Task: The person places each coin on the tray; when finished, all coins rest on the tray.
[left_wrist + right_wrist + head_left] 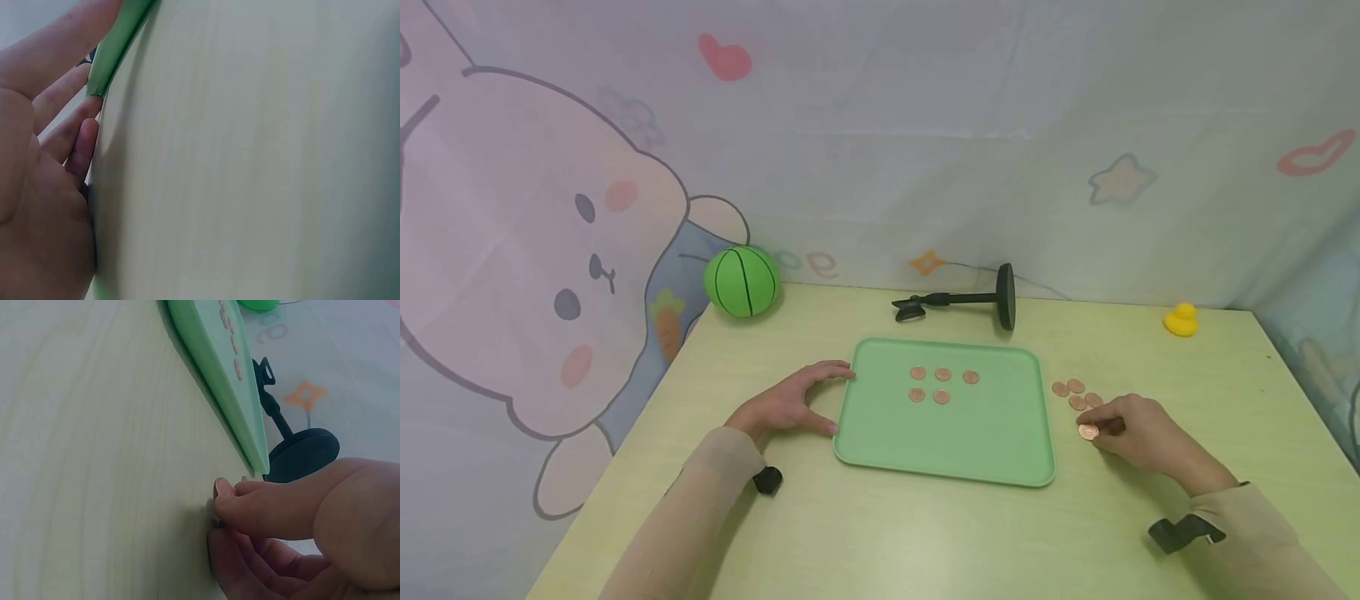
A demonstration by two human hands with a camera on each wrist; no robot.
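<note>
On near table (pixel 880 533), right of tray: right hand (pixel 1138 433) pinching one copper coin (pixel 1087 431) between thumb and fingers, just beside four loose coins (pixel 1076 393). Left hand (pixel 790 404) spread, fingers bracing green tray (pixel 940 446) at left edge. Five coins (pixel 942 384) on tray. Beyond: black stand (pixel 970 302), green ball (pixel 741 281), yellow duck (pixel 1181 320).

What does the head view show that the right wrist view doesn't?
Only the head view shows the left hand at the tray's edge, the duck, five coins on the tray and four loose coins. Only the right wrist view shows the thumb and fingers up close. Both show the right hand pinching a coin, the tray and the stand.
</note>
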